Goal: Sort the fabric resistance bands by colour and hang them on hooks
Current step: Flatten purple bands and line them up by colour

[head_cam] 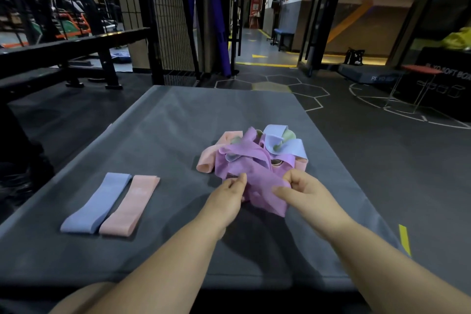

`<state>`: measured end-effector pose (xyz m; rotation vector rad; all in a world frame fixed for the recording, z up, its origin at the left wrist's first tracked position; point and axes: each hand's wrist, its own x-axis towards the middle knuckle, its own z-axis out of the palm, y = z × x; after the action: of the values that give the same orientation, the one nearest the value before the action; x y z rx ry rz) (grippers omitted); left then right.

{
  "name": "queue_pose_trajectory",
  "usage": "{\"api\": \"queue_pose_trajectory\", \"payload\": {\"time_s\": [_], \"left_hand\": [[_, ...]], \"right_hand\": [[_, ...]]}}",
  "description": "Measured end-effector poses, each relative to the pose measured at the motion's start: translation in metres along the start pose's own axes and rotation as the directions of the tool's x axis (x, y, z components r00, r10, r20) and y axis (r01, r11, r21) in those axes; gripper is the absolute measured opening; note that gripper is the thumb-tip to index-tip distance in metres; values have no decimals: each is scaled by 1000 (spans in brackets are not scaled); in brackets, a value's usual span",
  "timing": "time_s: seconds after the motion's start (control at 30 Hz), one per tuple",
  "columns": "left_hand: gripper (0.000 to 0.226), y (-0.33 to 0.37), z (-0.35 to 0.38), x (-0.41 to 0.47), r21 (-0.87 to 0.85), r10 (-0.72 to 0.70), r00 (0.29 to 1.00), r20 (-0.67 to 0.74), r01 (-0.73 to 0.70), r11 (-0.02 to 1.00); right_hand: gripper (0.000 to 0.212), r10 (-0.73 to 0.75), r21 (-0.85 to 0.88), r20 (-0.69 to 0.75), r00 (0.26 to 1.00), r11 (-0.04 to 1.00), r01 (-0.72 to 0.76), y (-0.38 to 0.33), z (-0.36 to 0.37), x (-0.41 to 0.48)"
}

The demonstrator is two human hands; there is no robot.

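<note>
As left hand (226,201) and right hand (304,192) pinch it with curled fingers (281,190), the lilac band (262,182) looks crumpled.

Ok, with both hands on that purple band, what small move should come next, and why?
Probably lift the purple fabric band free of the tangled pile and lay it flat beside the peach fabric band. The left hand and right hand already pinch it, and a blue fabric band already lies flat there.

I see a lilac band (265,183), a periwinkle band (94,206), a peach band (130,208), dark grey mat (178,122), yellow floor lines (265,64)
</note>
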<state>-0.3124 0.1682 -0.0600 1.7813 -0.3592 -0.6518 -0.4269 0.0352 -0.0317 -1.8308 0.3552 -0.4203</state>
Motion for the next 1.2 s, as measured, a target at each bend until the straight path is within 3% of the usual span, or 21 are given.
{"api": "queue_pose_trajectory", "payload": {"time_s": [0.2, 0.33, 0.43, 0.5, 0.63, 0.73, 0.83, 0.93, 1.0, 1.07, 1.13, 1.2], "left_hand": [[34, -3, 2, 2, -148, -3, 1000, 22, 6, 989], [24, 2, 0, 1, -266, -21, 1000, 15, 24, 964], [23, 5, -2, 3, -368, -46, 999, 26, 52, 928], [23, 5, -4, 6, -500, -87, 996, 15, 83, 862], [18, 7, -10, 10, -751, -185, 983, 0, 122, 649], [17, 8, -17, 11, -783, -160, 987, -25, 80, 617], [16, 9, -17, 7, -729, -106, 994, -5, 69, 681], [15, 9, -11, 0, -666, -84, 995, 55, 99, 739], [14, 8, -8, -5, -639, -88, 992, 89, 124, 759], [14, 6, -7, -7, -623, -104, 988, 113, 152, 768], [15, 6, -8, -10, -593, -120, 985, 126, 172, 787], [11, 4, -11, -10, -539, -131, 986, 103, 166, 826]], "right_hand": [[47, -82, 56, -71, 994, 995, 86, 0, -9, -10], [36, -153, 80, -72, 986, 984, 159, -3, -15, -11], [31, -115, 157, -35, 993, 980, 119, -6, -19, -12], [24, -76, 158, -5, 997, 985, 76, -6, -23, -11], [39, 24, 143, 6, 1000, 989, -25, -4, -25, -7], [37, 120, 25, 15, 993, 992, -120, 0, -26, -6], [33, 246, -151, 105, 963, 962, -229, 5, -23, -8], [62, 284, -537, 127, 950, 825, -175, 12, -11, -7], [56, 232, -687, 97, 968, 719, -103, 17, -2, -4], [32, 206, -733, 92, 974, 676, -73, 19, 4, -4], [34, 195, -755, 104, 975, 653, -50, 21, 8, -2], [35, 186, -697, 86, 979, 713, -74, 20, 5, 0]]}}
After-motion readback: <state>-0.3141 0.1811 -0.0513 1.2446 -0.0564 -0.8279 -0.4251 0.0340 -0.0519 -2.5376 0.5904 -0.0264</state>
